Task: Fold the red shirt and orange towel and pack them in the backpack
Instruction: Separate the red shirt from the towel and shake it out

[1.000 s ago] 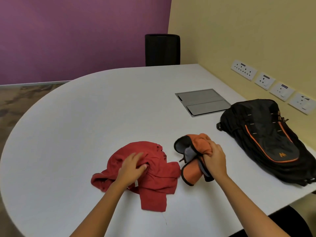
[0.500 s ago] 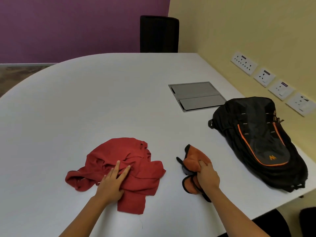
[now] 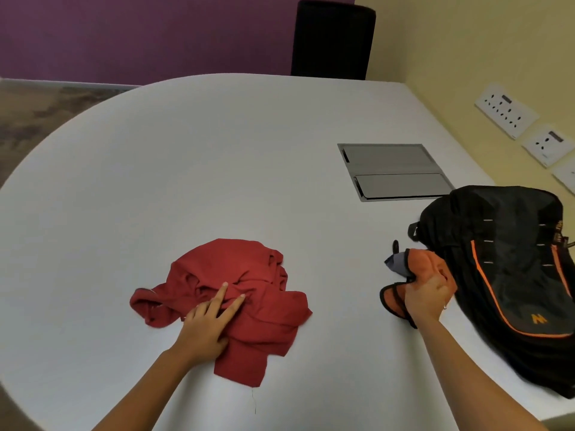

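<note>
The red shirt [image 3: 236,293] lies crumpled in a loose heap on the white counter [image 3: 186,169], toward the near edge, one flap trailing toward me, unfolded. The orange towel [image 3: 413,275], black-trimmed with a grey underside, is bunched up near the counter's right edge, just beside the backpack [image 3: 504,275]. The backpack is black with orange piping, lying flat along the right edge with its front face up.

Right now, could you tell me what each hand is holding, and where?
Right hand grips the orange towel at its bunched middle; left hand only presses the red shirt.
</note>
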`<state>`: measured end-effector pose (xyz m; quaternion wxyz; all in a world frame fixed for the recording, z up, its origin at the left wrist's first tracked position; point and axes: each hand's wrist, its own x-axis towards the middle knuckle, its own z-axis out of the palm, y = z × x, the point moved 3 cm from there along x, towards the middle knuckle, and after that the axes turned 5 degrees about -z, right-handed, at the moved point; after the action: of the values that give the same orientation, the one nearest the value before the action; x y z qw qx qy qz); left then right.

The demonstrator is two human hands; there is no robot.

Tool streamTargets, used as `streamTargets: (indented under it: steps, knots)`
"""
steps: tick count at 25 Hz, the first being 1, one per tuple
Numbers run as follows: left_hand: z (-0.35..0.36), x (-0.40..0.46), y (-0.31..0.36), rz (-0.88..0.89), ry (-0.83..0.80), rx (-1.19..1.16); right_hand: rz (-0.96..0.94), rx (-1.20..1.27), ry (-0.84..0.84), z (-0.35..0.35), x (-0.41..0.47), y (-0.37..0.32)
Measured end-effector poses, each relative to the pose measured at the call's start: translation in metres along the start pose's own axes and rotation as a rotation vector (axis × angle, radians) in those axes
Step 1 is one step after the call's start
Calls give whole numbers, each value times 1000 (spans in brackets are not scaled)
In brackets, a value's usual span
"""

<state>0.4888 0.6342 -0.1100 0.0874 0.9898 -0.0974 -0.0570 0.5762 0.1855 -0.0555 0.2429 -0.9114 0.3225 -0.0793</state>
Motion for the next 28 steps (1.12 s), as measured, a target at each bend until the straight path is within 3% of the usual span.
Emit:
streamTargets:
  steps: [2,6,9,12,16,20,22,25,28]
  knots:
    - [4,-4,-2,-35,35,-61,-80,-91,-23,14,-29,-24]
    - [1,-8,-26,-243,137,-138,-418,-83,-287,57,-98,-74]
    - [-8,-5,-36,-317,121,-120,-668,-40,-478,74,-146,-108]
    - [-41,4,-30,-363,154,-282,-851,-85,-630,82,-180,-128]
    - [-120,17,-9,-257,276,-763,-794,-123,-781,87,-194,-143]
    - [-213,31,7,-170,422,-897,-694,-119,-806,94,-196,-148]
    - [-248,35,9,-105,470,-920,-687,58,-725,91,-195,-156]
    - [-285,35,6,-47,538,-910,-519,419,-571,55,-184,-183]
    - [-316,35,-11,-43,673,-826,-522,546,-421,-5,-154,-220]
